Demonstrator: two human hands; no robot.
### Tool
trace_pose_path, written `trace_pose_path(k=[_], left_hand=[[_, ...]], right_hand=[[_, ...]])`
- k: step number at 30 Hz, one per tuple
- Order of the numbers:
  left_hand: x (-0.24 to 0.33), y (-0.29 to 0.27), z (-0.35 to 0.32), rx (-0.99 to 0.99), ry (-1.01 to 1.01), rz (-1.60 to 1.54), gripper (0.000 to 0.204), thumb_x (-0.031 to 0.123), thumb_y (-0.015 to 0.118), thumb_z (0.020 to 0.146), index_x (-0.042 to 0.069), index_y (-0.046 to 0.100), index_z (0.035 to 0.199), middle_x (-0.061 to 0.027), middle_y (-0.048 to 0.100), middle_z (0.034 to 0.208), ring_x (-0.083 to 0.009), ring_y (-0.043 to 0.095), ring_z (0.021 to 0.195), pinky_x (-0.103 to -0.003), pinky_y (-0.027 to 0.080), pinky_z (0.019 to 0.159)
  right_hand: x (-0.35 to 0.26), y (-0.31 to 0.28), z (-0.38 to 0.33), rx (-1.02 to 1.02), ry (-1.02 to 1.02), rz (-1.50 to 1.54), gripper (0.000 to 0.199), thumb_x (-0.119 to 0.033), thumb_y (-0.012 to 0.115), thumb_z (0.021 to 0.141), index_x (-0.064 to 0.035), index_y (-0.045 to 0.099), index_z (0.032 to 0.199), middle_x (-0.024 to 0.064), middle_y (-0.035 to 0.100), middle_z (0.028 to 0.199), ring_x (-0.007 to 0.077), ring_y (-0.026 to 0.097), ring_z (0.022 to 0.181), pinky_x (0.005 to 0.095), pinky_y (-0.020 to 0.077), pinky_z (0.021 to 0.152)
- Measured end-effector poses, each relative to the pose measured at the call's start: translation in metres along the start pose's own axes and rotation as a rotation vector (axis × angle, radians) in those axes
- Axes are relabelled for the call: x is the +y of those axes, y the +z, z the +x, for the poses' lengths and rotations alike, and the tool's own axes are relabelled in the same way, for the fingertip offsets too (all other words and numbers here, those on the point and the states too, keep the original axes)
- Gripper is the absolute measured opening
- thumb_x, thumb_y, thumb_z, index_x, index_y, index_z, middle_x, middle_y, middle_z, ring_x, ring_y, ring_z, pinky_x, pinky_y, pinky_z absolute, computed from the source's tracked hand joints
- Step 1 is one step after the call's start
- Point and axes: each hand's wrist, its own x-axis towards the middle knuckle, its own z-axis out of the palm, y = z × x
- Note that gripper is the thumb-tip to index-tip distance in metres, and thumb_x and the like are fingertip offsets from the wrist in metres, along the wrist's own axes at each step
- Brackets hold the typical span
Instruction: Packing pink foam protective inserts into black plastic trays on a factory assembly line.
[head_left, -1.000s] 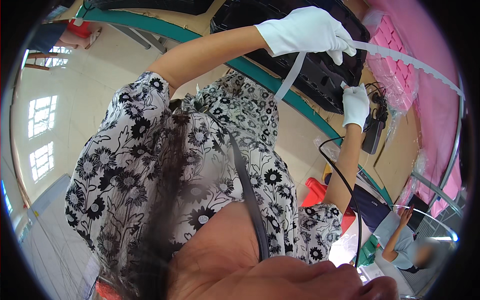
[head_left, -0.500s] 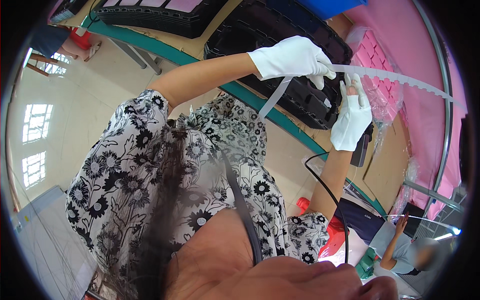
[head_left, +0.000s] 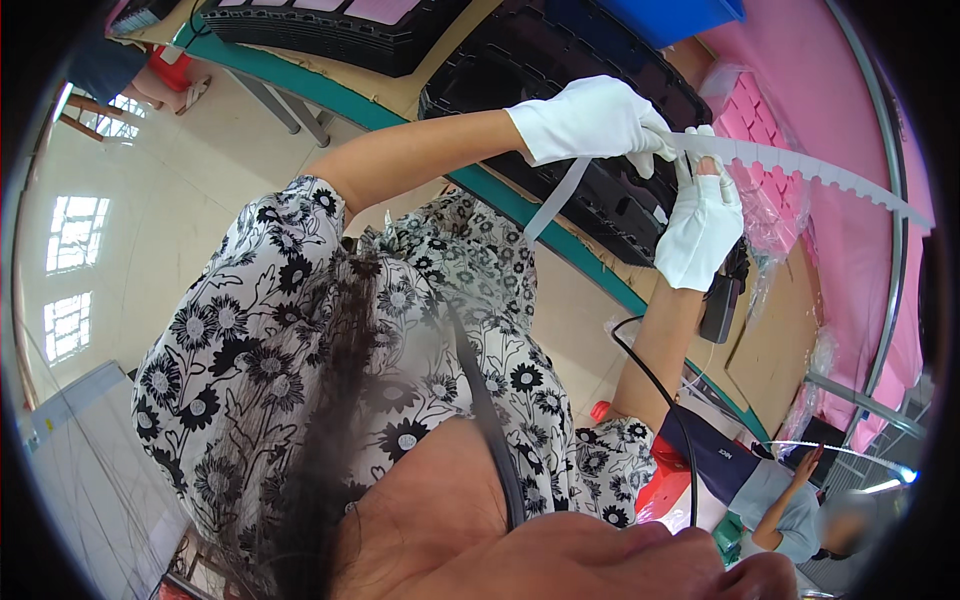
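Observation:
A long translucent white strip [head_left: 800,165] with a notched edge stretches off to the right from my hands. My left hand [head_left: 590,120], in a white glove, pinches it between thumb and fingers. A plain length of strip hangs below that hand, past the table's edge. Close beside it on the right, my right hand [head_left: 700,225] has its fingers closed on the strip too. It also wears a white glove, with a bare fingertip showing. Beneath both hands lie black plastic trays [head_left: 480,85], partly covered by my left hand and the strip.
Another stack of black trays [head_left: 330,45] holds pink pieces at the far left. A blue bin [head_left: 680,18] is at the back. Right of my hands sits a pink gridded tray [head_left: 755,125] in clear wrap. A black adapter [head_left: 718,310] lies nearby. Another person [head_left: 785,500] is at lower right.
My right hand has shifted slightly up and its fingers have drawn together on the strip. My left hand keeps its pinch, a little further right in the picture.

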Motion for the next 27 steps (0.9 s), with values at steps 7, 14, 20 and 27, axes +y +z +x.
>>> trace_pose_path(k=[7,14,20,27], left_hand=[[-0.005,0.003,0.004,0.094,0.106,0.278,0.02,0.023,0.054,0.089,0.014,0.069,0.099,0.0006,0.07,0.078,-0.0098,0.065,0.074,-0.022,0.048,0.071],[-0.016,-0.018,0.014,0.162,0.105,0.214,0.021,0.02,0.053,0.089,0.01,0.069,0.1,-0.0012,0.07,0.079,-0.0108,0.065,0.076,-0.023,0.048,0.073],[-0.012,-0.027,0.016,0.159,0.052,-0.019,0.021,0.01,0.053,0.089,-0.001,0.066,0.101,-0.008,0.069,0.085,-0.0118,0.066,0.078,-0.023,0.05,0.076],[-0.002,-0.036,0.011,0.176,0.031,0.003,0.02,0.008,0.053,0.089,-0.001,0.066,0.102,-0.0085,0.069,0.089,-0.0122,0.067,0.078,-0.023,0.051,0.076]], right_hand=[[0.004,-0.007,0.0,0.003,-0.016,0.126,0.024,-0.006,0.06,0.085,0.0078,0.058,0.104,0.0167,0.062,0.107,0.0214,0.06,0.098,0.033,0.0481,0.091],[0.019,-0.038,0.057,-0.016,-0.084,-0.252,0.033,-0.007,0.055,0.087,0.0096,0.054,0.115,0.0165,0.056,0.119,0.0202,0.056,0.104,0.0317,0.044,0.093],[0.06,-0.097,0.165,0.013,0.068,-0.536,0.024,-0.009,0.059,0.082,0.0059,0.063,0.1,0.0122,0.064,0.102,0.0178,0.06,0.088,0.0292,0.046,0.076],[0.088,-0.095,0.213,-0.128,0.277,-0.657,0.018,-0.02,0.062,0.08,-0.0041,0.058,0.071,0.0042,0.046,0.06,0.0123,0.042,0.053,0.0288,0.0327,0.048]])
